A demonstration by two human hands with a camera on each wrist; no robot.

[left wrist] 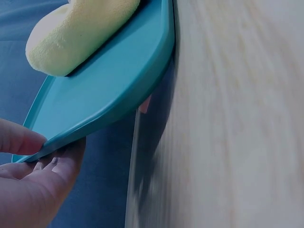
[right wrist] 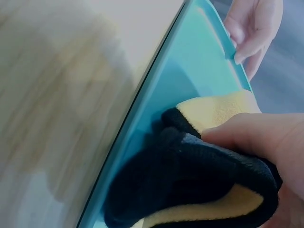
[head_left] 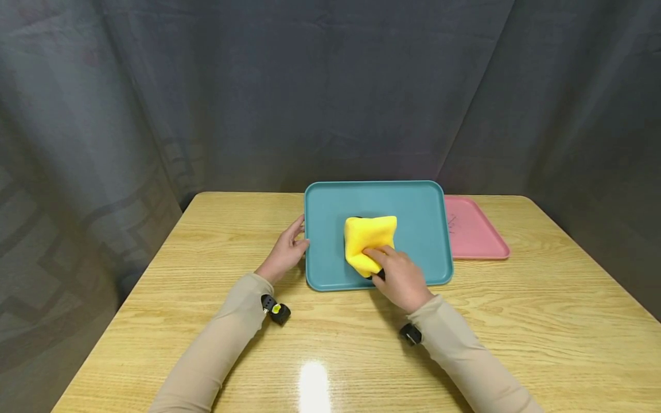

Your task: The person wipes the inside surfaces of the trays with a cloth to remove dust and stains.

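Note:
A teal tray (head_left: 330, 201) is on the wooden table, its left side raised off the tabletop in the left wrist view. My left hand (head_left: 289, 249) grips the tray's left rim, thumb on top and fingers underneath (left wrist: 66, 164). Over the middle of the tray, my right hand (head_left: 403, 278) holds a folded cloth (head_left: 369, 232), yellow on one face and black on the other. In the right wrist view the thumb presses into the bunched cloth (right wrist: 190, 175), which touches the tray. The right fingertips are partly sunk in the fabric.
A pink tray (head_left: 477, 229) with dark marks on its surface lies to the right, partly covered by the teal tray. The wooden table (head_left: 232, 223) ends at a grey curtain (head_left: 310, 86) behind. Black wrist cameras (head_left: 280, 314) are strapped to both sleeves.

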